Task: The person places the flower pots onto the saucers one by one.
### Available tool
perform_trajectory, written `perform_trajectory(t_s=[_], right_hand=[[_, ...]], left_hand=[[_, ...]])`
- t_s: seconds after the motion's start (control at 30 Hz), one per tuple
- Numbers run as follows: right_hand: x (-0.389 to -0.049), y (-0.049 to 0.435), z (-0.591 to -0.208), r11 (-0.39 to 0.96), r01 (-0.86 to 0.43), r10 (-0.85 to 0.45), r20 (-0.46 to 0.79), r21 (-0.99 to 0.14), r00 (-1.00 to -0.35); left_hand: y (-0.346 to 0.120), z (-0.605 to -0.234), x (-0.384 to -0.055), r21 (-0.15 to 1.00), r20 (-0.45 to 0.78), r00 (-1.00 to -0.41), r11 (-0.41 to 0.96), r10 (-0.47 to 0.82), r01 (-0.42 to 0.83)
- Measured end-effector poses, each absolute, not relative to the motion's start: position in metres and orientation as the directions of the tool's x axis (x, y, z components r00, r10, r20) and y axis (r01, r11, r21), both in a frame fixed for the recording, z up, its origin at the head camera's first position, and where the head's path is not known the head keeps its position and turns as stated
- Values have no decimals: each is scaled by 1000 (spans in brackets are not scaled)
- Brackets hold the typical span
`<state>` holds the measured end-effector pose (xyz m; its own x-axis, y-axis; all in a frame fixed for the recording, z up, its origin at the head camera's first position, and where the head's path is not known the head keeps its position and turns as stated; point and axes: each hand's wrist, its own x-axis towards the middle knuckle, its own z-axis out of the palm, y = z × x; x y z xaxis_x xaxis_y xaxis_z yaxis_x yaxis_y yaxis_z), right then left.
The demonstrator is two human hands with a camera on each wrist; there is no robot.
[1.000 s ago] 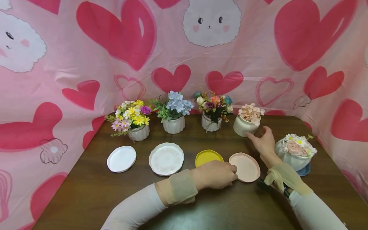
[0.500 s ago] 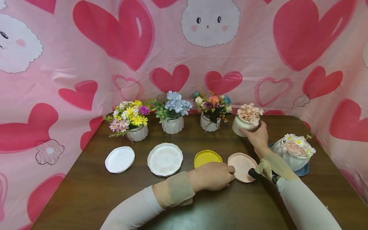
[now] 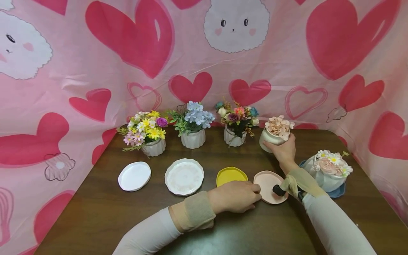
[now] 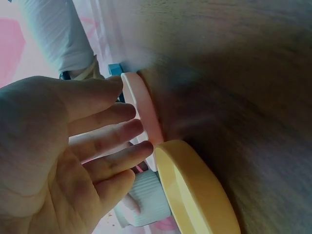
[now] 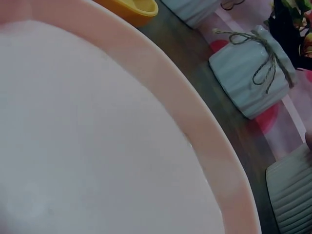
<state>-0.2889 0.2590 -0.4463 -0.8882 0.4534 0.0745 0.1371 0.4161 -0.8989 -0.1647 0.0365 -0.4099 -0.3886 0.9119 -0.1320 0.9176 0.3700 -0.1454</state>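
My right hand (image 3: 285, 151) grips a ribbed cream flowerpot (image 3: 267, 140) filled with peach blossoms (image 3: 279, 126), its thumb across the front and the fingers round the right side. In the right wrist view only part of that ribbed pot shows at the lower right edge. My left hand (image 3: 236, 195) lies at the left rim of a pink saucer (image 3: 271, 180), in front of a yellow saucer (image 3: 230, 174). The left wrist view shows the left hand's fingers (image 4: 114, 139) loosely extended, their tips right at the pink saucer's rim.
Three white pots stand along the back, with yellow-and-pink flowers (image 3: 146, 127), blue flowers (image 3: 198, 115) and mixed roses (image 3: 237, 115). Two white saucers, a smaller one (image 3: 134, 176) and a larger one (image 3: 184, 176), lie left. At right, a white pot (image 3: 325, 177) sits on a blue saucer (image 3: 339, 192).
My right hand has moved left to the cream flowerpot and taken hold of it; the pot has barely shifted. The left hand has stayed by the pink saucer.
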Motion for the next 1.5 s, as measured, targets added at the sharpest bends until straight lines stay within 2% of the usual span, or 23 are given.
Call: perform_trajectory(t_s=[0.47,1.5], right_hand=[[-297,258,-448,379,131,488,77,-916,-870],[-294,258,-443,457,176,498,87,-872,-863]], left_hand=[[36,-410,-165,-139,-151,-400,382,904,914],[34,-410,-164,-137,-143,-403,385,904,913]])
